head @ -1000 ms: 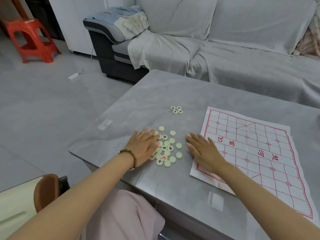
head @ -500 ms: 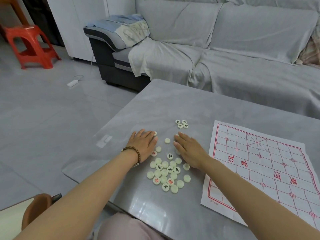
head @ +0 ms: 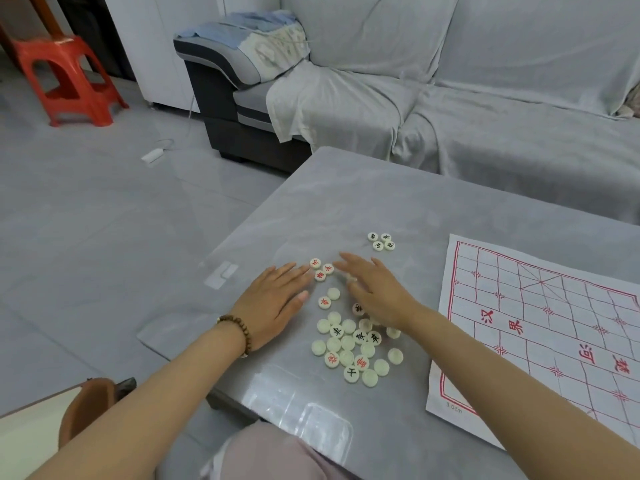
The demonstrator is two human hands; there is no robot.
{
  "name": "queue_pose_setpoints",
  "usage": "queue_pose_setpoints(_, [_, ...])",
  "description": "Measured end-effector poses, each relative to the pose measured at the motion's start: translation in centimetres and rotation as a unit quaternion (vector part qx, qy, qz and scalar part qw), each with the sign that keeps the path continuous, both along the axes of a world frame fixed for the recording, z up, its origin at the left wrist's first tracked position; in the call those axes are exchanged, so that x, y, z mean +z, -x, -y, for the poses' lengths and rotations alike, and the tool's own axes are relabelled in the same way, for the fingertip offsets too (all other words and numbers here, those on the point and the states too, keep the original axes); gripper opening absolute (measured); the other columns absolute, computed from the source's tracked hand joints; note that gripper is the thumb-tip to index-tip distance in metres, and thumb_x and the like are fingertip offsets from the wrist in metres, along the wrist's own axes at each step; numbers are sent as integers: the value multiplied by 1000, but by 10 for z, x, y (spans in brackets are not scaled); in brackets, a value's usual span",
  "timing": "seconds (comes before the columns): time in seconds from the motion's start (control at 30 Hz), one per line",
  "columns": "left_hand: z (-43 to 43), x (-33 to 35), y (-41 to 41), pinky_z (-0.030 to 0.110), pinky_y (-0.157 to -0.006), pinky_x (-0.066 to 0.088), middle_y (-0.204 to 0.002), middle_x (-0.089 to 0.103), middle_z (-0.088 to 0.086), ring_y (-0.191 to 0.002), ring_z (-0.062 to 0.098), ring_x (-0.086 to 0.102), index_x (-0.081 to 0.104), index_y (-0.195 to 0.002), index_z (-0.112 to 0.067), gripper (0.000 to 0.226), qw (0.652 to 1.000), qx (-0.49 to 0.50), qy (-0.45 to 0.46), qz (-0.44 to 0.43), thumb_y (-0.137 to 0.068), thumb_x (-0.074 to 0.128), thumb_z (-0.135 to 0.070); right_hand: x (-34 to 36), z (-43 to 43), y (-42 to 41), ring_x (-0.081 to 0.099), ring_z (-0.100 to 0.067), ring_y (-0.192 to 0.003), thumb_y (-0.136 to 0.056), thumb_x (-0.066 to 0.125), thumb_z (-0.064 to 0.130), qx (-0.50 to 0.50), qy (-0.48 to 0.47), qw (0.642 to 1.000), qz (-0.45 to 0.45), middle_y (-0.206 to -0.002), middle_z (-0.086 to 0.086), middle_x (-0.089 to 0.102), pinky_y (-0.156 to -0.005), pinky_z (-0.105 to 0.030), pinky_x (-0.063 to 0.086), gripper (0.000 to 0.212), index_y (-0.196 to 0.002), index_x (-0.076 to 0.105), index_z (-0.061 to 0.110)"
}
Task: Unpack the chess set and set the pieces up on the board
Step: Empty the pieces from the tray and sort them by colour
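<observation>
The person sits at a grey desk [head: 433,209] and works over a loose heap of round cream chess pieces [head: 349,344]. The left hand [head: 277,303] lies flat and spread on the desk at 9 o'clock of the heap, with nothing inside it. Its fingertips [head: 304,270] are just beside three red-marked pieces [head: 320,269]. Probably it gathers the red ones into their own group. The right hand [head: 374,292] hovers open over the far part of the heap, fingers stretched toward 11 o'clock; whether something is under its palm cannot be told. Four black-marked pieces [head: 381,241] stand together at 12 o'clock of the heap, apart from the rest, so the sorting by colour seems to be in progress.

Many pieces in the heap lie with the blank side up, so they must be turned before anyone can read them. The paper board [head: 554,327] is spread at 3 o'clock of the heap, with red lines, and carries no piece yet. Its place close to the heap keeps the later setting-up short.
</observation>
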State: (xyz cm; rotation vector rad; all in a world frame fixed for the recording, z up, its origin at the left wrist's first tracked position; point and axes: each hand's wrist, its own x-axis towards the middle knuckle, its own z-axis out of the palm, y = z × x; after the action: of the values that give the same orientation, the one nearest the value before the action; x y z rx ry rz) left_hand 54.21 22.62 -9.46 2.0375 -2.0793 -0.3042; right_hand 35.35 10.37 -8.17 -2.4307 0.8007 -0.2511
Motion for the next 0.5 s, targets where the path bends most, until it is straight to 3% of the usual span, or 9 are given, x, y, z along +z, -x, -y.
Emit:
queue_pose_setpoints(0.1, [-13, 2, 10, 20, -111, -11, -152, 15, -16, -136, -4, -3, 23, -145, -30, 86, 997, -65, 1, 38, -79, -21, -63, 6, -1, 21, 19, -6, -142, -95, 28, 26, -38, -14, 999, 22, -150, 7, 32, -115, -25, -1, 46, -137, 44, 21])
queue_pose_setpoints(0.23, [-17, 3, 22, 22, -110, -15, -153, 11, -15, -135, -1, -11, 18, -147, -28, 90, 992, -102, -6, 76, -76, -26, -62, 10, -18, 45, 16, -2, -142, -95, 23, 43, 8, 32, 999, -17, -146, 12, 38, -116, -26, -2, 50, -137, 45, 24])
queue_pose_setpoints(0.37, [-14, 0, 12, 25, -110, -17, -155, 6, -15, -136, -1, -14, 11, -148, -29, 88, 992, -61, -10, 111, -74, -27, -59, 8, -33, 60, -1, 4, -142, -93, 8, 59, 88, 85, 987, -104, -152, 18, 22, -114, -26, -13, 63, -144, 32, 30])
queue_pose_setpoints(0.5, [-3, -1, -1, 28, -113, -11, -155, 5, -14, -142, 5, -7, 6, -148, -27, 100, 993, 1, -23, 114, -65, -35, -66, 4, -28, 62, -10, 1, -141, -93, 5, 53, 66, 98, 977, -175, -156, 16, 10, -113, -29, -20, 61, -149, 17, 29])
